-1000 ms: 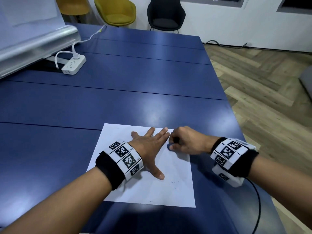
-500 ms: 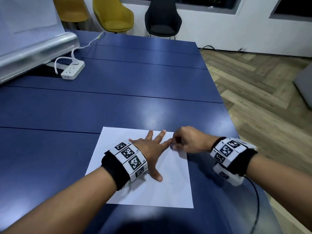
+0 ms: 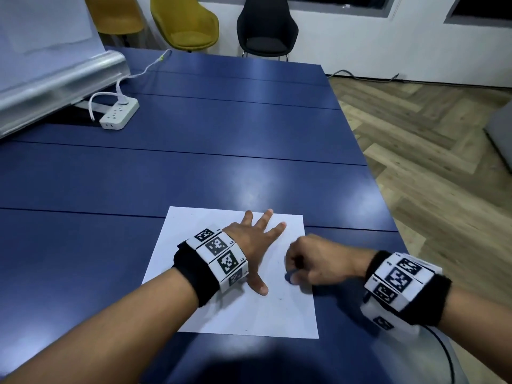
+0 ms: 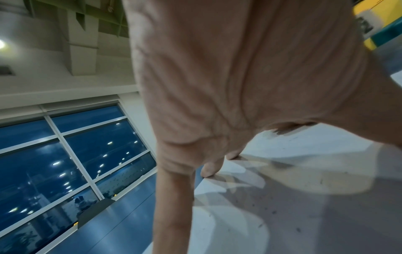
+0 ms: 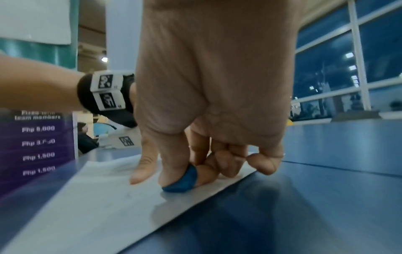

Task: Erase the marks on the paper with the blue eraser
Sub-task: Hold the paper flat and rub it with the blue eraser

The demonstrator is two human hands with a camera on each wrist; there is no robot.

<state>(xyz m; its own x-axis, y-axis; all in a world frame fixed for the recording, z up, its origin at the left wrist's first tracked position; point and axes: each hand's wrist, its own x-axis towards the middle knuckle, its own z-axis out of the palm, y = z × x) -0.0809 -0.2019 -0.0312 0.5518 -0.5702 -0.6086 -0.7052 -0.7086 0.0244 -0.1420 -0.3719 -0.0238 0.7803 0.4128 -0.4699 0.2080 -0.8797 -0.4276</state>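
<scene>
A white sheet of paper (image 3: 194,245) lies near the front right of the blue table (image 3: 194,176). My left hand (image 3: 255,242) lies flat on the sheet with fingers spread, pressing it down. My right hand (image 3: 310,261) is by the sheet's right edge and pinches a small blue eraser (image 3: 289,276) between thumb and fingers. In the right wrist view the eraser (image 5: 182,180) touches the paper (image 5: 97,197) close to its edge. Faint grey specks show on the paper (image 4: 304,214) in the left wrist view, under my left hand (image 4: 217,103).
A white power strip (image 3: 119,115) with a cable sits at the table's far left, beside a rolled screen (image 3: 55,79). Yellow chairs (image 3: 185,23) and a black chair (image 3: 266,26) stand beyond the table. Wooden floor (image 3: 429,134) lies to the right of the table's edge.
My right hand with the eraser has slid toward me along the paper's right edge, away from the left fingertips. The left hand stays flat on the sheet.
</scene>
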